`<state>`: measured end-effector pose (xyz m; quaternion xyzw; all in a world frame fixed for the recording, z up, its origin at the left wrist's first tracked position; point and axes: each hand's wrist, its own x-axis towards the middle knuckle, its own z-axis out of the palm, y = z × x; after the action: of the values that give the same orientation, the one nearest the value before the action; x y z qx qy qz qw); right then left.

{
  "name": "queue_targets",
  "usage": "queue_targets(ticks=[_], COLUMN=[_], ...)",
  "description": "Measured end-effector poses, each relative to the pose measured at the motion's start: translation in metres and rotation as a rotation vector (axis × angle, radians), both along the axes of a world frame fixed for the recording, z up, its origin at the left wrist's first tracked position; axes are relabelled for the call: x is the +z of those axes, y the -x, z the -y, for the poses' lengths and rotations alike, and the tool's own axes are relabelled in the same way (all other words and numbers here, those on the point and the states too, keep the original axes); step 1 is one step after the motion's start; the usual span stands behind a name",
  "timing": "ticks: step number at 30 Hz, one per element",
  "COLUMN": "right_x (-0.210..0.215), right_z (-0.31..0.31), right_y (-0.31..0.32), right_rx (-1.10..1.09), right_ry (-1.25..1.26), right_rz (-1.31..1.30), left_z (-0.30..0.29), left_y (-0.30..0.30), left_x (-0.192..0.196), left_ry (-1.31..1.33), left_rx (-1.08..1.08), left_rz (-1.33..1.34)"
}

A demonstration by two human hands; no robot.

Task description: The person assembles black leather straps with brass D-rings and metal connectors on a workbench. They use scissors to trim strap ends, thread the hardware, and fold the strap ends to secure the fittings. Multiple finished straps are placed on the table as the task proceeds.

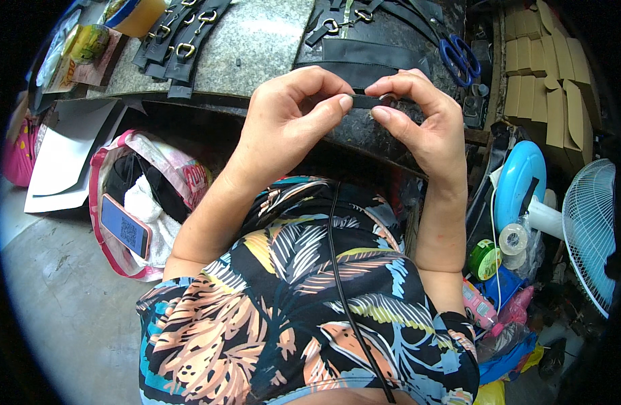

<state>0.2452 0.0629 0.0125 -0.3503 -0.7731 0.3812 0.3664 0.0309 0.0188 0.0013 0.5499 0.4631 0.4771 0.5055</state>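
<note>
Above the table's near edge, a narrow black strap (366, 102) stretches between my two hands. My left hand (283, 118) pinches one end between thumb and forefinger. The other end sits in the fingertips of my right hand (428, 121), beside a small shiny piece that is too small to make out. Just beyond my fingers lies a flat black leather-like panel (364, 52). Black straps with gold-coloured metal hooks and rings (185, 49) rest to the left, and more straps with metal fittings (331, 25) lie at the far middle.
Blue-handled scissors (460, 61) lie right of the panel. A speckled stone slab (263, 40) covers the table's left part. Cardboard boxes (547, 74) are stacked far right, above a blue-and-white fan (587, 229). A bag (101, 236) with a phone (126, 226) stands lower left.
</note>
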Motion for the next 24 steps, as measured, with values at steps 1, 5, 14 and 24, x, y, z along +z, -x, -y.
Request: queue_targets(ticks=[1, 5, 14, 24], right_x=[0.0, 0.0, -0.003, -0.011], right_z=[0.0, 0.0, 0.003, -0.009], right_y=[-0.001, -0.001, 0.003, -0.014], right_rx=[0.001, -0.024, -0.05, -0.007], right_ry=[0.021, 0.037, 0.268, 0.085], right_rz=[0.007, 0.007, -0.053, -0.075], left_z=[0.0, -0.002, -0.005, -0.012], left_y=[0.0, 0.001, 0.0, 0.006], left_x=[-0.001, -0.001, -0.003, -0.004], left_ry=[-0.006, -0.149, 0.074, 0.188], left_rx=[0.005, -0.005, -0.028, -0.034], left_rz=[-0.004, -0.118, 0.037, 0.252])
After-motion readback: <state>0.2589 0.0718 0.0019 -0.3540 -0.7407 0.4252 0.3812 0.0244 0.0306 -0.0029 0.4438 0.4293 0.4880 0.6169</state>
